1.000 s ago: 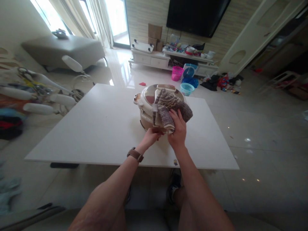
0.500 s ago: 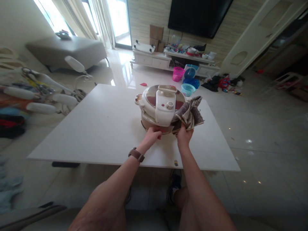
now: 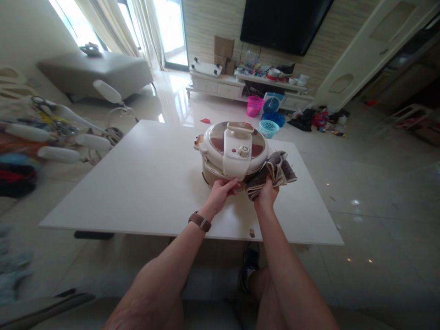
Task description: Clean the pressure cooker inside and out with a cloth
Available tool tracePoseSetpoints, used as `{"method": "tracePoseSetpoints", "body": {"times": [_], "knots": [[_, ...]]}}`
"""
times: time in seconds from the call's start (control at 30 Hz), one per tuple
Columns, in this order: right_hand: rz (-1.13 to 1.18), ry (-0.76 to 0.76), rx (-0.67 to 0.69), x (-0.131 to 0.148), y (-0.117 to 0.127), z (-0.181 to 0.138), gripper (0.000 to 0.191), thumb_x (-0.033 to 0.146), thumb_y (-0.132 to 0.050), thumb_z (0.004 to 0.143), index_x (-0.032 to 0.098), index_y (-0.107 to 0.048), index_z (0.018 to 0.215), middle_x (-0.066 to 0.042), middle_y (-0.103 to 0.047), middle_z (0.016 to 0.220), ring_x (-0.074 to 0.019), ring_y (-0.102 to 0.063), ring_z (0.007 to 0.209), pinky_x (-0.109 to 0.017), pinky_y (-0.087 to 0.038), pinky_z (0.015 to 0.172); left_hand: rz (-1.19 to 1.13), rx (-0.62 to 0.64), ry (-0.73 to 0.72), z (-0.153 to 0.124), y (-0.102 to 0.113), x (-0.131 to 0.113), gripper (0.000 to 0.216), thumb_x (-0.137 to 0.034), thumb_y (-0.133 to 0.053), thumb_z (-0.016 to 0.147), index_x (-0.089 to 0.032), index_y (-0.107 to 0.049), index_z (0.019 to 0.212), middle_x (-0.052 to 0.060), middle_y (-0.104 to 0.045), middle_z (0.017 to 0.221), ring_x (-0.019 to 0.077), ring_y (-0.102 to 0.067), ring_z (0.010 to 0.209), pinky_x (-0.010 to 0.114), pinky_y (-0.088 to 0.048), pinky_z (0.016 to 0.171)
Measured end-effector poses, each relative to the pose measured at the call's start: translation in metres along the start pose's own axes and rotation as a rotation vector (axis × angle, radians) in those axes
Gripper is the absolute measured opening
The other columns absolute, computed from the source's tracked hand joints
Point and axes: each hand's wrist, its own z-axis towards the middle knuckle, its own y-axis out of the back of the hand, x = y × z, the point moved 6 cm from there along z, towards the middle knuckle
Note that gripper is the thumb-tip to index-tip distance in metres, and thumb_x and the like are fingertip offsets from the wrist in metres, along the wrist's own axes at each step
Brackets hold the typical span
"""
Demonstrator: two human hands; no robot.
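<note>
A cream and brown electric pressure cooker (image 3: 215, 172) stands upright on the white table (image 3: 154, 192), its lid down, with a red button and a round dial on the front panel. My left hand (image 3: 222, 195), a brown watch on its wrist, is at the cooker's front, fingers stretched out against the area just under the front panel. Part of its fingertips blends into the cooker. To the right, my right hand (image 3: 268, 195) grips a bunched brown and beige cloth (image 3: 283, 172) beside the cooker's right front. The cloth hides part of the cooker's base.
A small sticker-like mark (image 3: 252, 233) is at the table's front edge. Beyond the far edge, a turquoise basket (image 3: 268, 129) and a pink basket (image 3: 255, 106) stand on the floor. A lamp with several white shades (image 3: 92, 142) is at the left.
My right hand has lowered the cloth and drawn it slightly right, away from the lid. My left hand has shifted right and up, its curled fingers now stretched out under the front panel.
</note>
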Motion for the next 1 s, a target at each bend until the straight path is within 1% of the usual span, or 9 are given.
{"method": "tracePoseSetpoints", "body": {"times": [0.13, 0.23, 0.37, 0.5, 0.67, 0.73, 0.8, 0.93, 1.0], "knots": [[-0.002, -0.027, -0.13, 0.001, 0.007, 0.005, 0.05, 0.038, -0.065, 0.082, 0.011, -0.067, 0.123, -0.012, -0.074, 0.125, -0.024, -0.071, 0.115, -0.042, -0.057, 0.105, 0.019, -0.019, -0.038, 0.001, -0.002, 0.003, 0.05, -0.058, -0.09, 0.063, -0.011, -0.075, 0.076, 0.009, -0.078, 0.081, 0.0095, -0.057, 0.054, 0.028, -0.051, 0.06], [-0.007, -0.071, -0.158, 0.0, 0.01, 0.009, 0.045, 0.033, -0.063, 0.083, 0.012, -0.066, 0.123, -0.01, -0.074, 0.123, -0.0219, -0.072, 0.113, -0.037, -0.06, 0.1, 0.011, -0.034, -0.061, 0.002, -0.002, 0.005, 0.054, -0.063, -0.088, 0.063, -0.012, -0.076, 0.077, 0.01, -0.078, 0.081, 0.0102, -0.06, 0.053, 0.028, -0.053, 0.06], [0.027, -0.12, -0.201, -0.001, 0.014, 0.014, 0.038, 0.027, -0.064, 0.083, 0.013, -0.069, 0.118, -0.008, -0.076, 0.118, -0.0199, -0.074, 0.107, -0.035, -0.062, 0.098, -0.023, -0.045, -0.069, 0.001, 0.002, 0.005, 0.058, -0.066, -0.09, 0.059, -0.012, -0.073, 0.073, 0.008, -0.076, 0.074, 0.0124, -0.063, 0.051, 0.029, -0.054, 0.058], [0.053, -0.181, -0.212, -0.001, 0.016, 0.018, 0.034, 0.025, -0.066, 0.083, 0.013, -0.07, 0.114, -0.007, -0.077, 0.111, -0.0197, -0.076, 0.1, -0.033, -0.065, 0.091, -0.028, -0.057, -0.072, -0.005, 0.017, -0.001, 0.058, -0.065, -0.091, 0.058, -0.012, -0.071, 0.071, 0.007, -0.073, 0.068, 0.0131, -0.063, 0.05, 0.029, -0.053, 0.055], [0.101, -0.241, -0.192, -0.004, 0.012, 0.021, 0.034, 0.024, -0.068, 0.081, 0.013, -0.071, 0.114, -0.005, -0.079, 0.107, -0.0201, -0.077, 0.099, -0.035, -0.066, 0.089, -0.084, -0.083, -0.108, -0.016, 0.05, -0.015, 0.05, -0.054, -0.095, 0.062, -0.014, -0.065, 0.069, 0.001, -0.066, 0.06, 0.0111, -0.061, 0.05, 0.025, -0.051, 0.054], [0.119, -0.265, -0.176, -0.005, 0.009, 0.019, 0.034, 0.022, -0.069, 0.08, 0.013, -0.072, 0.113, -0.005, -0.08, 0.106, -0.0204, -0.078, 0.098, -0.036, -0.066, 0.089, -0.133, -0.118, -0.136, -0.02, 0.065, -0.024, 0.048, -0.049, -0.095, 0.065, -0.015, -0.062, 0.067, -0.002, -0.061, 0.056, 0.0095, -0.059, 0.05, 0.022, -0.05, 0.053], [0.128, -0.302, -0.142, -0.007, 0.004, 0.015, 0.033, 0.021, -0.07, 0.079, 0.013, -0.073, 0.111, -0.006, -0.08, 0.103, -0.0207, -0.078, 0.096, -0.035, -0.066, 0.087, -0.186, -0.184, -0.165, -0.023, 0.08, -0.033, 0.047, -0.045, -0.094, 0.07, -0.016, -0.058, 0.064, -0.004, -0.055, 0.053, 0.0078, -0.056, 0.049, 0.019, -0.046, 0.051], [0.113, -0.411, 0.054, -0.009, -0.013, -0.002, 0.028, 0.023, -0.075, 0.075, 0.012, -0.076, 0.102, -0.006, -0.081, 0.093, -0.0209, -0.078, 0.086, -0.034, -0.067, 0.081, -0.308, -0.331, -0.202, -0.023, 0.107, -0.054, 0.046, -0.042, -0.088, 0.08, -0.017, -0.052, 0.065, -0.007, -0.048, 0.052, 0.0061, -0.048, 0.046, 0.018, -0.041, 0.048], [0.114, -0.426, 0.153, -0.007, -0.02, -0.012, 0.03, 0.026, -0.078, 0.075, 0.013, -0.076, 0.102, -0.005, -0.081, 0.092, -0.021, -0.077, 0.084, -0.035, -0.067, 0.081, -0.341, -0.379, -0.218, -0.019, 0.116, -0.064, 0.047, -0.044, -0.086, 0.083, -0.018, -0.051, 0.067, -0.008, -0.047, 0.053, 0.0061, -0.047, 0.045, 0.019, -0.041, 0.048]]}}
